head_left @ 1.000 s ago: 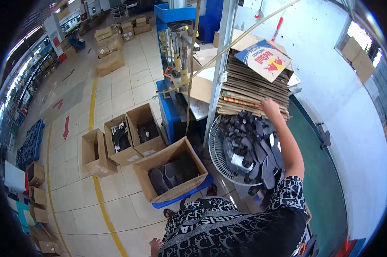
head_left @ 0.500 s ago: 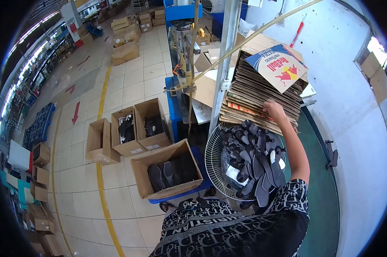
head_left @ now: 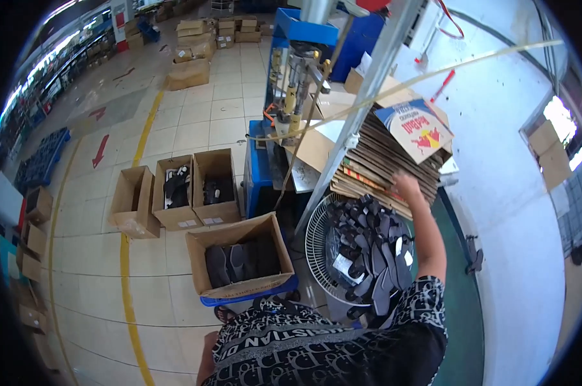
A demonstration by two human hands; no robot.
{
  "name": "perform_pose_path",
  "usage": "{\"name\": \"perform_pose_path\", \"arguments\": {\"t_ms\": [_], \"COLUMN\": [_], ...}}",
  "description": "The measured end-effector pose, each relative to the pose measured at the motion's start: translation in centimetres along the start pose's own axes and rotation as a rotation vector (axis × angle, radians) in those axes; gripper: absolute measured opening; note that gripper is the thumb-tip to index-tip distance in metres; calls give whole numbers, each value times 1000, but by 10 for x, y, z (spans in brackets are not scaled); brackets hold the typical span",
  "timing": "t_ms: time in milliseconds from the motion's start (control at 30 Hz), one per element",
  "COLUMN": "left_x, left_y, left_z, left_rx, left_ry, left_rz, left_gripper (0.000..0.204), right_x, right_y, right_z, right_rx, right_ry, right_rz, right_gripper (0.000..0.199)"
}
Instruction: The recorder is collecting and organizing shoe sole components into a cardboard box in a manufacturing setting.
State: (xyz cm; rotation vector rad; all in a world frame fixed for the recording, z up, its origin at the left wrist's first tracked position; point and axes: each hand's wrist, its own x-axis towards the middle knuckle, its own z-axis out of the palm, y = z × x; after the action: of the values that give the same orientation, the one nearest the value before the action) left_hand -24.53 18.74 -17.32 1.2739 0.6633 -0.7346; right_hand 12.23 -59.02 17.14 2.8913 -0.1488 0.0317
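The right hand (head_left: pixel 408 186) was laid on the near edge of a stack of flattened cardboard (head_left: pixel 384 161), at the right of the scene. Its grip could not be told, since the fingers were turned away and small. The arm was stretched out from the lower edge, across a pile of dark soles (head_left: pixel 371 251) heaped in a round wire guard (head_left: pixel 317 248). The stack was tilted, just beyond the soles, and a blue and white printed sheet (head_left: pixel 414 128) was set on top of it.

The left hand was not seen; only a patterned black shirt (head_left: pixel 323 347) was shown at the lower edge.

To the left of the soles, an open box (head_left: pixel 239 264) holding dark soles was set on a blue tray (head_left: pixel 252 297) on the tiled floor (head_left: pixel 175 128). Farther left, three more open boxes (head_left: pixel 175 190) were stood side by side. A blue machine (head_left: pixel 297 71) was placed beyond the stack, and a slanted metal post (head_left: pixel 362 112) was seen between them.
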Motion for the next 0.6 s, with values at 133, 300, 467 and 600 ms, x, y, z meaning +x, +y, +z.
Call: {"name": "perform_pose_path", "arguments": {"t_ms": [133,300,467,600], "left_x": [17,14,29,38], "left_y": [16,18,24,31], "left_z": [6,-10,1,14], "left_rx": [48,156,252,303], "left_ry": [-8,13,-9,2], "left_rz": [76,120,173,223], "left_gripper": [26,27,28,29], "right_x": [-10,-10,-11,-4], "right_y": [0,-5,0,-14], "right_z": [13,10,30,37], "right_rx": [-41,-289,-403,-393], "right_ry": [50,-90,311,308], "right_rz": [-75,-158,-137,17], "right_gripper": [12,16,11,7]}}
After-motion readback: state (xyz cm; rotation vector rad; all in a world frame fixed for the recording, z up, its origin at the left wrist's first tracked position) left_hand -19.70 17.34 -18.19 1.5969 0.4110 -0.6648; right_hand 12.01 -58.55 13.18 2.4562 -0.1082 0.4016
